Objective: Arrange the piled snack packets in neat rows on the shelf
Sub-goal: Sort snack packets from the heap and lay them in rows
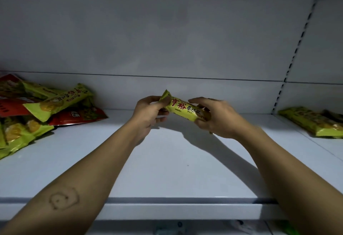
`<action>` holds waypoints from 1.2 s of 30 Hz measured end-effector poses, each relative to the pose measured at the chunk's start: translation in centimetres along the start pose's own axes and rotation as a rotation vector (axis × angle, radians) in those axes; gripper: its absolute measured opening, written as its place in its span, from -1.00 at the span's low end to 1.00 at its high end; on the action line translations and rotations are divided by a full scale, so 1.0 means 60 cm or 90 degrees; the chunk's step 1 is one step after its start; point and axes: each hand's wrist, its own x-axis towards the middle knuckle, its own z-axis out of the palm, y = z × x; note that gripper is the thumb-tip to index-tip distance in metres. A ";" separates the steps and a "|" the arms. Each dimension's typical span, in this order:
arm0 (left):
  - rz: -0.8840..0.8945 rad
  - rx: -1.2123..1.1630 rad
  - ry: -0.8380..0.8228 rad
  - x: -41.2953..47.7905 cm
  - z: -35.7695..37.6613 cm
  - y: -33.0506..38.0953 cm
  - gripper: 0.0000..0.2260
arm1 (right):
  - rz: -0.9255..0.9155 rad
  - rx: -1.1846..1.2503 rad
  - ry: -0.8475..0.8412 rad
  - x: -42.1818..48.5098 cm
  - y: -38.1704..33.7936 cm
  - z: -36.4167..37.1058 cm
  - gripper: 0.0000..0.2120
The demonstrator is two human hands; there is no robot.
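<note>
Packet: you hold the yellow-green oblong foil snack packet (185, 111) above the white metal shelf (167, 164), mid-bay and close to the grey back panel (167, 40); it is not yet set down.
Left hand: your left hand (148, 113) pinches the crimped end seal between thumb and fingers.
Right hand: your right hand (215, 119) curls round the opposite end.
Slip risk: the foil looks slick and the seal is thin; if you let go with one hand early, the packet will likely swing and land askew.
Pile risk: the loose heap of yellow-green and red packets (46, 108) lies at your left with its top packet slanted; a brush from your left forearm could slide it.
Front edge: both forearms cross the shelf's front lip (185, 205); a packet set too far forward may tip over it.
Open room: bare shelf runs wide between the heap and the slotted upright (289, 79).
Right bay: flat yellow-green packets (311, 121) lie beyond that upright, well apart from your hands.
</note>
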 end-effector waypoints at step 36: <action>0.112 0.512 -0.310 -0.005 0.617 -0.109 -0.36 | 0.461 -0.133 -0.012 -0.156 0.497 -0.188 -0.62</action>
